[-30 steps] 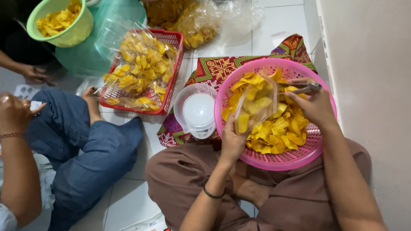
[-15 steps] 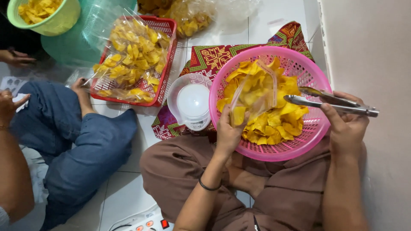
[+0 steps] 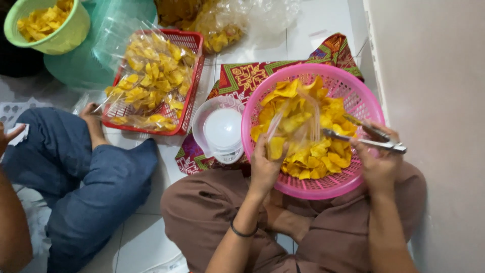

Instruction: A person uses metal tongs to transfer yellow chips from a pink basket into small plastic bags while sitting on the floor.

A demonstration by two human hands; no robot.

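A round pink basket point(image 3: 348, 83) full of yellow chips point(image 3: 323, 151) rests on my lap. My left hand point(image 3: 265, 164) holds a clear plastic bag point(image 3: 298, 119) upright over the basket, with some chips inside it. My right hand point(image 3: 376, 159) grips metal tongs point(image 3: 353, 136) whose tips reach into the chips beside the bag's mouth.
A white kitchen scale point(image 3: 222, 131) sits on a patterned cloth point(image 3: 242, 76) left of the basket. A red tray point(image 3: 194, 81) holds bagged chips; a green bowl point(image 3: 65, 35) of chips stands far left. Another person in jeans point(image 3: 91, 177) sits at left. A wall point(image 3: 434, 101) runs along the right.
My right hand swung the tongs out to the right, then back down into the chips beside the bag. My left hand kept hold of the bag.
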